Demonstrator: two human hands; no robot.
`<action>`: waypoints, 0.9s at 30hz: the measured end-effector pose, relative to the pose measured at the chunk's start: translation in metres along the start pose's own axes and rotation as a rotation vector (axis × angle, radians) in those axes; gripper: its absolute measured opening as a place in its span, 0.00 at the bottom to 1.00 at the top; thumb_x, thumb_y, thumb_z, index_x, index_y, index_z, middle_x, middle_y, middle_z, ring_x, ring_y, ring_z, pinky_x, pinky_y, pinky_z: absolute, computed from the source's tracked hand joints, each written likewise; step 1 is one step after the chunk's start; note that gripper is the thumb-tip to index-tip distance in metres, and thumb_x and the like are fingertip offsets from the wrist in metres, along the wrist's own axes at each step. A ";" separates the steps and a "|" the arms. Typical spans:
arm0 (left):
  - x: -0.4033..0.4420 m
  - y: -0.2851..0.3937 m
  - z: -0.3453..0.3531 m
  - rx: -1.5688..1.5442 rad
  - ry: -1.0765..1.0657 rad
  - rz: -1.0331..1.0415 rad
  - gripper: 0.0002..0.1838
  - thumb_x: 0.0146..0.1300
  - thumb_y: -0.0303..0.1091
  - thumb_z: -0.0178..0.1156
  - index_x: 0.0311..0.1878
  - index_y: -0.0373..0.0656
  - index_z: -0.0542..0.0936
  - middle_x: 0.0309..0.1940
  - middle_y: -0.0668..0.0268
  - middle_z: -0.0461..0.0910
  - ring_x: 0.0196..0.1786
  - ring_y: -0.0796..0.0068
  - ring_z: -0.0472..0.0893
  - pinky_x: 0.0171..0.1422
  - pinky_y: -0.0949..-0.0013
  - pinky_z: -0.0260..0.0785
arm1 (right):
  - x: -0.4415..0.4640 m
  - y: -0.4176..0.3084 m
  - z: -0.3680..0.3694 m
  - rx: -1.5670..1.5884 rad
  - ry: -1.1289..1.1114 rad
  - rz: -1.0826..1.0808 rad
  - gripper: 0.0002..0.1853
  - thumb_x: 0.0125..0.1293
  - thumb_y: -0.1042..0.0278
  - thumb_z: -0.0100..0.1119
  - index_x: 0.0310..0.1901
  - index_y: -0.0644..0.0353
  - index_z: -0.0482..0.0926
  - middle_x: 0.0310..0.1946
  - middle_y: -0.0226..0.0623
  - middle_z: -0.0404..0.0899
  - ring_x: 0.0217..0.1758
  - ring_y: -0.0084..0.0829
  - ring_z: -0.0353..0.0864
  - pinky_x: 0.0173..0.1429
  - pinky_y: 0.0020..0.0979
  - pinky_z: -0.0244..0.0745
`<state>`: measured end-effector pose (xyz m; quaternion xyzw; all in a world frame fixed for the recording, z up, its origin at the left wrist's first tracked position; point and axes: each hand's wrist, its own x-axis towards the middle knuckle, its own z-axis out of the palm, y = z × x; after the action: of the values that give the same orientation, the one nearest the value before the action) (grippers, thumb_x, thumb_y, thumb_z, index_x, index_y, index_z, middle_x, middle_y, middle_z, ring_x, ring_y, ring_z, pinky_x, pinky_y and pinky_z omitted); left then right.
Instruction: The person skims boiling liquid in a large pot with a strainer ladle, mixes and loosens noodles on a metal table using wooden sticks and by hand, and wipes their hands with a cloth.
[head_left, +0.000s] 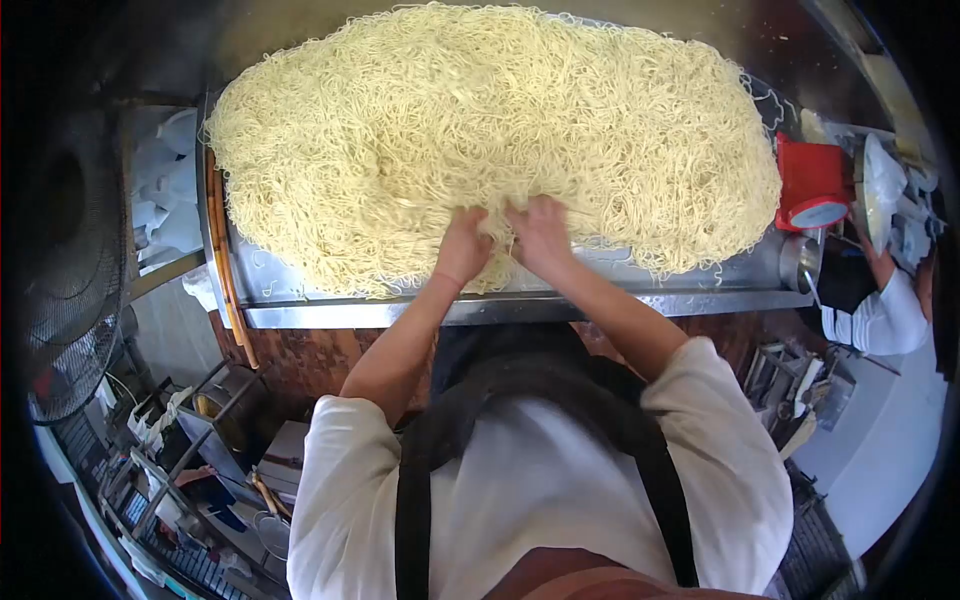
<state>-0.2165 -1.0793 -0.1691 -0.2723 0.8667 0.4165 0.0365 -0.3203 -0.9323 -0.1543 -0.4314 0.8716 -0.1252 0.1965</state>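
Observation:
A wide, deep heap of pale yellow noodles [480, 120] covers most of a metal worktable [400, 313]. At the heap's near edge, my left hand [465, 246] has its fingers curled into the strands. Close beside it, my right hand [541, 236] also grips noodles, its fingers bent and slightly blurred. Some strands hang between the two hands. The fingertips are partly hidden among the noodles.
Long wooden sticks [222, 250] lie along the table's left end. On the right are a red scale [808, 180] and a metal cup [797, 263]. A large fan [75, 250] stands at left. Another person's white sleeve [890, 315] shows at far right.

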 end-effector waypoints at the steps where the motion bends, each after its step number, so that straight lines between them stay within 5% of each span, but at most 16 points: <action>1: 0.013 0.003 -0.006 -0.101 0.088 0.055 0.28 0.58 0.29 0.63 0.63 0.37 0.70 0.57 0.44 0.74 0.58 0.44 0.77 0.61 0.55 0.71 | 0.025 0.004 0.022 0.100 0.065 -0.072 0.37 0.47 0.67 0.72 0.64 0.53 0.72 0.53 0.51 0.75 0.64 0.54 0.70 0.64 0.55 0.65; 2: 0.012 0.007 -0.017 -0.196 0.165 0.100 0.26 0.59 0.28 0.61 0.62 0.37 0.70 0.54 0.44 0.76 0.54 0.46 0.79 0.59 0.56 0.73 | 0.044 -0.013 0.008 0.278 0.004 -0.036 0.35 0.47 0.70 0.70 0.62 0.54 0.73 0.52 0.49 0.76 0.62 0.52 0.72 0.62 0.52 0.68; 4: -0.002 0.097 -0.121 -0.518 0.207 -0.140 0.22 0.61 0.17 0.51 0.59 0.37 0.70 0.43 0.58 0.78 0.45 0.69 0.78 0.53 0.70 0.74 | 0.064 -0.047 -0.075 0.522 0.007 -0.055 0.35 0.47 0.73 0.67 0.62 0.54 0.73 0.52 0.48 0.78 0.58 0.49 0.76 0.58 0.47 0.72; 5: -0.003 0.085 -0.144 -0.646 0.222 0.035 0.22 0.61 0.15 0.50 0.60 0.38 0.70 0.45 0.61 0.78 0.47 0.73 0.78 0.52 0.73 0.74 | 0.055 -0.066 -0.121 0.596 0.049 -0.106 0.36 0.47 0.74 0.66 0.63 0.54 0.72 0.53 0.48 0.79 0.55 0.48 0.78 0.57 0.45 0.74; 6: -0.008 0.093 -0.168 -0.731 0.183 0.163 0.23 0.60 0.15 0.50 0.60 0.39 0.70 0.48 0.62 0.77 0.50 0.72 0.78 0.53 0.72 0.74 | 0.048 -0.076 -0.143 0.669 0.094 -0.157 0.37 0.46 0.75 0.65 0.65 0.54 0.72 0.54 0.48 0.79 0.53 0.46 0.80 0.56 0.42 0.75; 8: -0.006 0.097 -0.211 -0.233 0.123 0.339 0.27 0.61 0.20 0.57 0.65 0.43 0.70 0.59 0.51 0.71 0.65 0.58 0.72 0.69 0.62 0.66 | 0.032 -0.064 -0.151 0.417 0.048 -0.264 0.35 0.50 0.76 0.65 0.65 0.53 0.73 0.56 0.48 0.78 0.57 0.46 0.79 0.59 0.41 0.75; 9: -0.004 0.084 -0.217 -0.085 0.122 0.297 0.29 0.61 0.22 0.60 0.66 0.44 0.69 0.61 0.52 0.70 0.66 0.58 0.71 0.70 0.61 0.65 | 0.023 -0.050 -0.157 0.287 0.022 -0.317 0.34 0.52 0.76 0.64 0.65 0.53 0.73 0.58 0.47 0.78 0.59 0.45 0.78 0.61 0.41 0.74; 11: 0.002 0.060 -0.217 0.213 0.127 0.206 0.32 0.60 0.27 0.65 0.69 0.46 0.68 0.65 0.53 0.69 0.68 0.58 0.70 0.72 0.60 0.63 | 0.013 0.012 -0.163 0.195 -0.464 -0.148 0.33 0.58 0.72 0.65 0.67 0.53 0.70 0.59 0.48 0.77 0.64 0.45 0.76 0.66 0.38 0.72; 13: 0.021 0.053 -0.196 0.116 0.247 0.104 0.30 0.59 0.30 0.68 0.65 0.47 0.73 0.66 0.49 0.68 0.70 0.51 0.66 0.75 0.59 0.58 | 0.024 0.089 -0.150 -0.109 -0.538 -0.028 0.36 0.62 0.65 0.65 0.71 0.50 0.64 0.64 0.47 0.73 0.65 0.45 0.74 0.71 0.38 0.68; 15: 0.055 0.034 -0.137 0.129 0.417 0.176 0.25 0.59 0.31 0.68 0.61 0.44 0.77 0.65 0.48 0.69 0.70 0.49 0.65 0.74 0.56 0.59 | 0.071 0.091 -0.166 -0.115 -0.322 0.310 0.36 0.62 0.63 0.66 0.72 0.49 0.63 0.68 0.47 0.68 0.69 0.46 0.69 0.74 0.42 0.63; 16: 0.080 0.001 -0.093 0.246 0.309 0.239 0.32 0.59 0.41 0.68 0.67 0.47 0.72 0.69 0.43 0.62 0.71 0.42 0.62 0.73 0.53 0.61 | 0.101 0.097 -0.149 -0.152 -0.032 0.205 0.34 0.63 0.63 0.65 0.71 0.50 0.66 0.70 0.48 0.66 0.71 0.46 0.67 0.74 0.44 0.62; 17: 0.078 0.015 -0.062 0.335 0.187 0.150 0.31 0.59 0.41 0.68 0.65 0.45 0.72 0.66 0.42 0.65 0.69 0.43 0.65 0.70 0.53 0.64 | 0.129 0.096 -0.126 -0.186 0.254 0.099 0.32 0.64 0.63 0.65 0.69 0.50 0.68 0.71 0.48 0.64 0.73 0.47 0.64 0.74 0.46 0.62; 21: 0.058 0.025 -0.027 0.153 -0.212 0.055 0.24 0.59 0.39 0.64 0.59 0.44 0.74 0.55 0.42 0.76 0.58 0.45 0.77 0.60 0.53 0.71 | 0.193 0.024 -0.060 -0.383 0.049 0.112 0.32 0.59 0.61 0.67 0.67 0.51 0.71 0.62 0.51 0.71 0.64 0.47 0.71 0.68 0.43 0.68; 23: 0.041 0.014 -0.041 0.214 -0.275 -0.008 0.20 0.60 0.38 0.62 0.54 0.42 0.75 0.45 0.43 0.81 0.50 0.44 0.81 0.56 0.53 0.73 | 0.188 0.003 -0.030 -0.178 -0.106 0.129 0.32 0.58 0.60 0.67 0.65 0.53 0.73 0.53 0.48 0.77 0.55 0.48 0.77 0.66 0.43 0.71; 25: 0.026 -0.005 -0.057 0.222 -0.254 -0.037 0.21 0.60 0.38 0.62 0.54 0.39 0.76 0.44 0.43 0.82 0.50 0.44 0.81 0.56 0.52 0.73 | 0.135 0.012 -0.028 -0.091 -0.188 -0.261 0.28 0.59 0.60 0.67 0.61 0.55 0.75 0.48 0.45 0.81 0.53 0.46 0.79 0.63 0.46 0.73; 27: 0.023 -0.015 -0.064 0.207 -0.278 0.000 0.22 0.60 0.41 0.62 0.53 0.36 0.77 0.44 0.42 0.82 0.50 0.44 0.81 0.56 0.51 0.73 | 0.121 0.012 -0.060 -0.033 -0.316 -0.210 0.27 0.59 0.62 0.68 0.60 0.56 0.76 0.49 0.45 0.82 0.55 0.45 0.80 0.62 0.45 0.73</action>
<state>-0.2176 -1.1446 -0.1444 -0.2067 0.8915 0.3587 0.1837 -0.4221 -1.0194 -0.1340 -0.5374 0.7820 -0.0614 0.3096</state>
